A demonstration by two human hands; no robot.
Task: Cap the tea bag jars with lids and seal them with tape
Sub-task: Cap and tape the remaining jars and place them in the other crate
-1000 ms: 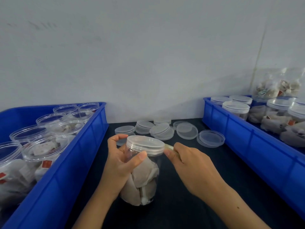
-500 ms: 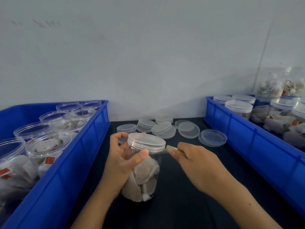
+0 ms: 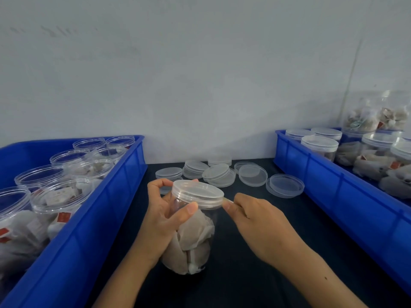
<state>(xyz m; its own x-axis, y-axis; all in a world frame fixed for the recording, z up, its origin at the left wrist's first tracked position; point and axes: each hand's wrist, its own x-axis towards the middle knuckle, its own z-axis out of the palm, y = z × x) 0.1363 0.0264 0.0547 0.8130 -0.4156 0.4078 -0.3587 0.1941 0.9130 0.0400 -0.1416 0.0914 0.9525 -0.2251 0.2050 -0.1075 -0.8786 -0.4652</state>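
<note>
Closest to the camera, the left hand (image 3: 165,215) grips a clear jar (image 3: 191,238) on the dark table (image 3: 255,270). The thumb lies across the front of the jar just under the lid, and the other fingers curl round the back side. The jar stands upright, a little left of the middle of the table, and it is filled with grey-brown tea bags (image 3: 193,241). A clear lid (image 3: 198,193) sits on top of the jar.

The right hand (image 3: 255,221) is just beside the jar, on its right. Its thumb and forefinger pinch the end of a thin strip of tape (image 3: 229,200), and this strip meets the edge of the lid. The strip is clear and small, so I cannot tell how much of it is already stuck on.

On the left stands a blue bin (image 3: 73,236). Inside it are open jars (image 3: 60,196) with tea bags and no lids. On the right stands another blue bin (image 3: 347,196), and it holds closed jars (image 3: 320,147) with lids on; some of them lie on their side.

Further back, between the two bins, loose lids (image 3: 219,174) lie on the table, some in small piles and some single. Behind everything is a plain pale wall (image 3: 200,74). At the far right corner one more jar with tea bags (image 3: 375,114) stands higher than the others.
</note>
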